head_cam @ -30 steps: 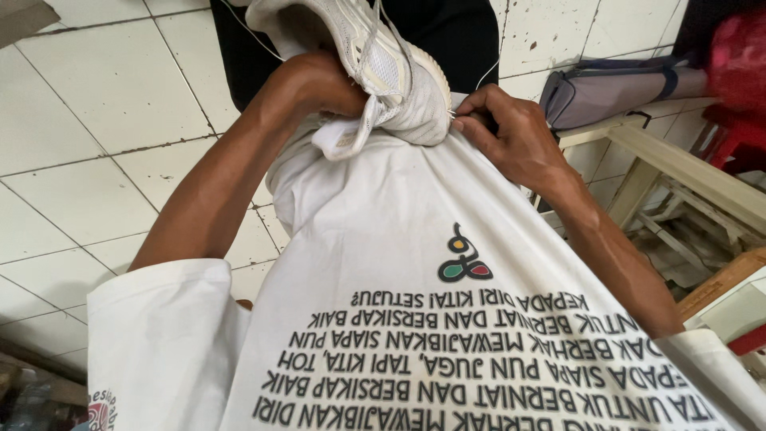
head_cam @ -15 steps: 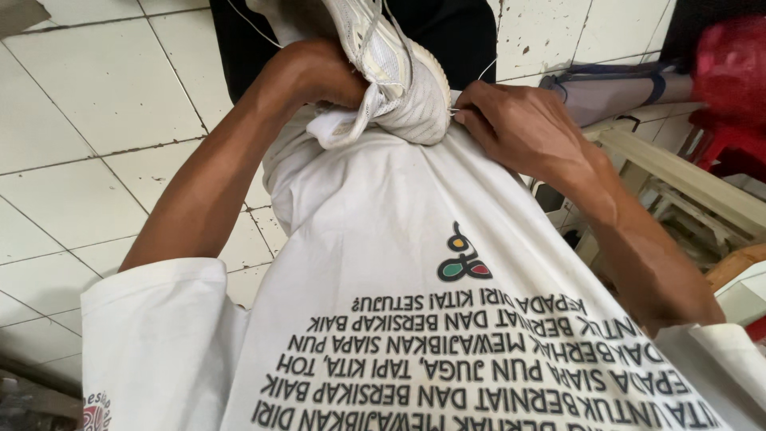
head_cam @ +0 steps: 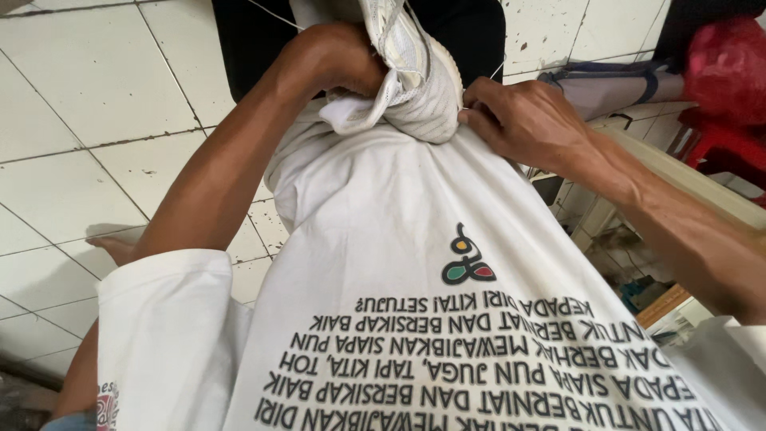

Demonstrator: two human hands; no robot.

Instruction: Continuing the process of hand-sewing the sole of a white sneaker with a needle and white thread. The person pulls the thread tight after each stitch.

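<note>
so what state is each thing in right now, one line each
white mesh shoe: pressed against the shirt, gripped
left hand: closed on the shoe
right hand: fingertips pinching at the shoe's edge
white thread: pulled taut
white shirt: worn, bunched under the shoe

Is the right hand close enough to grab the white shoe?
Probably yes. The right hand already has its fingers against the white shoe, with nothing between, while the left hand grips it.
</note>
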